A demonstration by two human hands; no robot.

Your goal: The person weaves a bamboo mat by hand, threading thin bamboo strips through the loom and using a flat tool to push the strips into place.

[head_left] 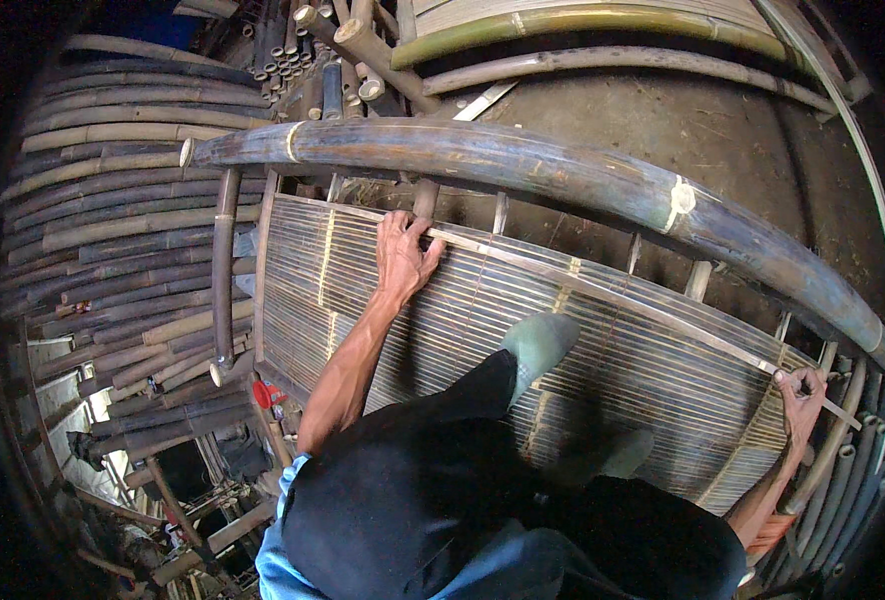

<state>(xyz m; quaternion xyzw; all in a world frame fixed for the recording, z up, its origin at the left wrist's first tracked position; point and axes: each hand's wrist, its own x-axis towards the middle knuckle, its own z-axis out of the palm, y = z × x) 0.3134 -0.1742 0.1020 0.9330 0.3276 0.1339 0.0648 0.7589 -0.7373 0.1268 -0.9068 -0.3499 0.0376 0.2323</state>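
Note:
A long, thin bamboo strip [603,290] lies along the far edge of a slatted bamboo panel [463,330]. My left hand [408,255] has its fingers curled over the strip at that edge, toward the panel's left end, and its thumb is bent inward. Far to the right, my right hand [803,398] pinches the same strip near its right end, which sticks out past the fingers. My feet, in pale greenish socks [543,350], stand on the slats.
Just beyond the panel runs a thick bamboo pole [483,155], joined by short posts. Many bamboo poles [133,180] are stacked on the left, with more poles [843,480] at the right. A green bamboo beam [603,22] lies at the back over bare ground [643,115].

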